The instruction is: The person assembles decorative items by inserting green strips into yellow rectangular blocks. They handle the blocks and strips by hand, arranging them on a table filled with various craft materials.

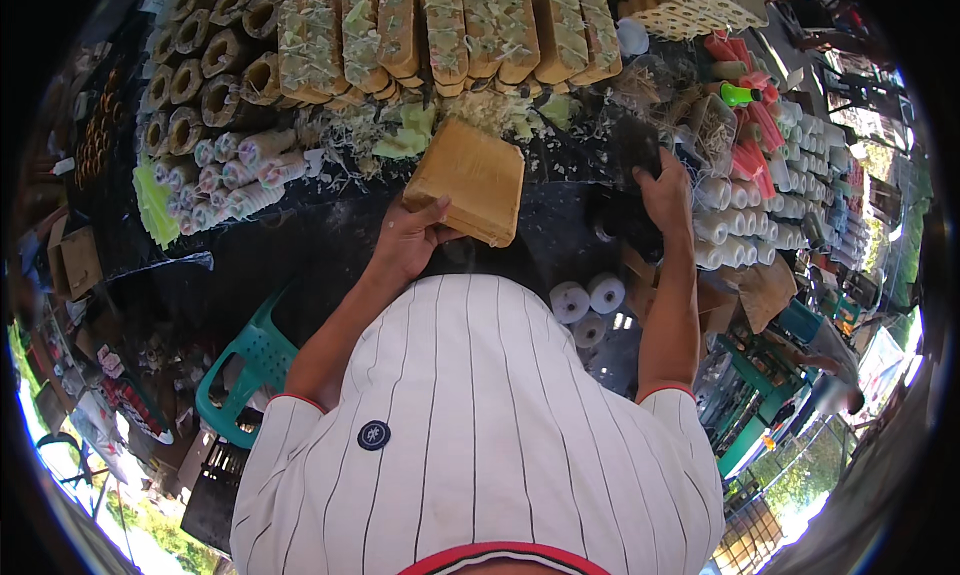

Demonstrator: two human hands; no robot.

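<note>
My left hand [415, 237] grips the near left edge of a tan, smooth-sided block [465, 180] that looks like a package wrapped in brown paper. The block is tilted in front of my shirt, its far end close to scraps at the table's front. My right hand [668, 190] is closed at the right on a dark, flat object [636, 147]; its kind is hard to make out against the black table. Beyond the block stands a row of similar tan blocks [445, 35], their tops covered with pale green scraps and strings.
Brown hollow paper tubes [222, 50] and pale wrapped rolls [235, 175] are stacked at the left. White rolls [735, 225] and red wrapped pieces [755, 135] lie at the right. Thread cones [588, 305] stand below the table edge. A green plastic chair [250, 365] is at lower left.
</note>
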